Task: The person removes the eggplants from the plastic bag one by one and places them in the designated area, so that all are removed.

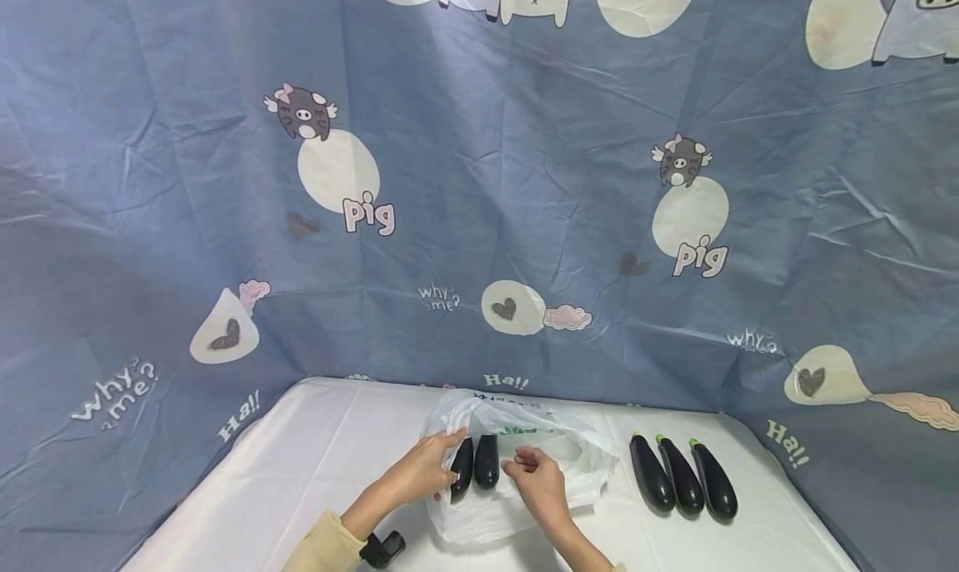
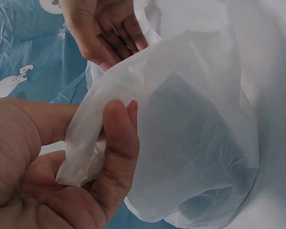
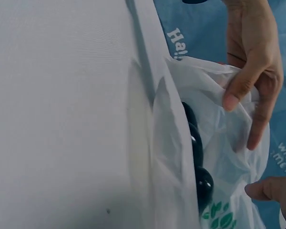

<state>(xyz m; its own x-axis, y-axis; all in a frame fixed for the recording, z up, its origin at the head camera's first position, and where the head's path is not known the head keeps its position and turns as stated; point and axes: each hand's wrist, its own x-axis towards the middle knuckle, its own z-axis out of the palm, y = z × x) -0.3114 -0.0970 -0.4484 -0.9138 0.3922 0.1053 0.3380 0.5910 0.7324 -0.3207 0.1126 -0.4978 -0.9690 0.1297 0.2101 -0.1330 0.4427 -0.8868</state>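
Note:
A white plastic bag (image 1: pixel 517 514) with green print lies on the table, its mouth spread. Inside it show two dark eggplants, one (image 1: pixel 487 462) in the middle and another (image 1: pixel 463 470) beside the left hand. My left hand (image 1: pixel 427 468) pinches the bag's left rim; in the left wrist view the left hand (image 2: pixel 90 157) has the folded plastic between thumb and fingers. Over the bag's mouth is my right hand (image 1: pixel 541 484), fingers loosely bent and holding nothing. The right wrist view shows dark, glossy eggplants (image 3: pixel 204 183) within the bag and the right thumb (image 3: pixel 262 188) near its rim.
To the right of the bag, three eggplants (image 1: pixel 682 476) with green stem ends lie side by side on the white-covered table (image 1: pixel 337 439). A blue cloth (image 1: pixel 464 181) with pig prints hangs behind the table. The left wrist wears a black strap (image 1: pixel 382 549).

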